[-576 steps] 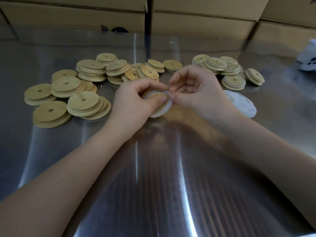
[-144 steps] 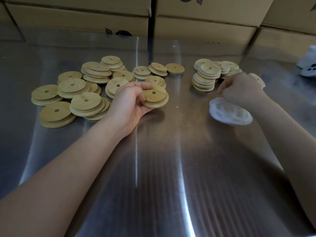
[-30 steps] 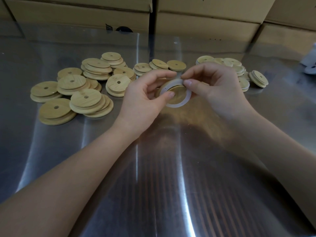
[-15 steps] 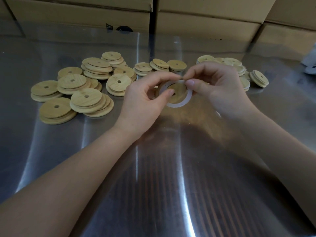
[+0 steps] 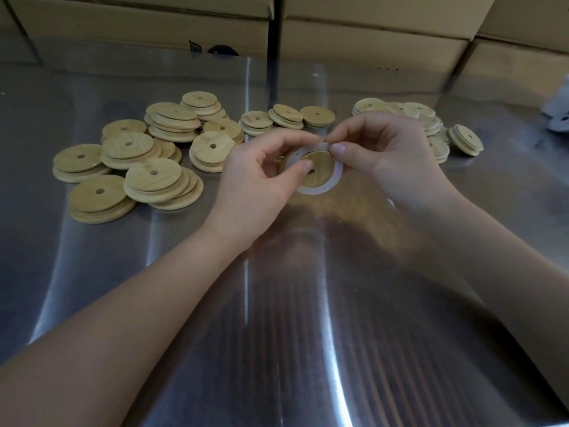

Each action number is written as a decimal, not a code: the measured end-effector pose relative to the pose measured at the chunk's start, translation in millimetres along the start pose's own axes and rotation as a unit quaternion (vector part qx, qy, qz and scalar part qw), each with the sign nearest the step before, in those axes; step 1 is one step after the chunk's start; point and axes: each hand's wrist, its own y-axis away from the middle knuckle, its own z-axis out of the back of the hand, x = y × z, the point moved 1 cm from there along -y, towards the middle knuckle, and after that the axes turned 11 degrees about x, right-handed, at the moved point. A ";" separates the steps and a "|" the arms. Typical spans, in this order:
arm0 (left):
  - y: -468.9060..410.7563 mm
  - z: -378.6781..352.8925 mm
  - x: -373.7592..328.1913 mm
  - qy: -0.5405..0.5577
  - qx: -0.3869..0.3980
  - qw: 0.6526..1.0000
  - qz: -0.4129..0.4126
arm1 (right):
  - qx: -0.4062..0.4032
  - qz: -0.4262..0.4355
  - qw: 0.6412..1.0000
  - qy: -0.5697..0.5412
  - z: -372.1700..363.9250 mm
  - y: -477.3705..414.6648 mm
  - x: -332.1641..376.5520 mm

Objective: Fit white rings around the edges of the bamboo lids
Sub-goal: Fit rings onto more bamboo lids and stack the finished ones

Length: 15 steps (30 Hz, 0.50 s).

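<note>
My left hand (image 5: 258, 177) holds a round bamboo lid (image 5: 321, 167) tilted towards me above the steel table, thumb on its face by the centre hole. A white ring (image 5: 334, 184) lies around the lid's lower and right edge. My right hand (image 5: 388, 158) pinches the ring's top between thumb and forefinger, just beside my left fingertips. Several bare bamboo lids (image 5: 147, 167) lie in loose stacks at the left. Lids with white rings fitted (image 5: 431, 127) are piled behind my right hand.
The steel table (image 5: 292, 303) stretches towards me. Cardboard boxes (image 5: 369, 35) wall off the far edge. A white object (image 5: 558, 109) sits at the right edge. A sliver of the spare white rings (image 5: 391, 202) shows under my right wrist.
Over the last second the hands have hardly moved; my right thumb and forefinger have closed in on the ring's top edge, next to my left forefinger.
</note>
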 end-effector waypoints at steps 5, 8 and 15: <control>0.2 0.2 -0.5 0.004 0.002 1.000 0.011 | -0.005 -0.006 1.000 0.022 0.1 -0.8 0.0; -0.1 -0.5 -1.9 0.014 -0.003 1.000 0.013 | -0.008 -0.007 1.000 0.024 0.2 -0.7 -0.6; -0.5 -0.5 -4.1 0.036 -0.008 0.999 0.026 | -0.016 -0.004 0.999 0.038 -0.2 -0.6 -0.8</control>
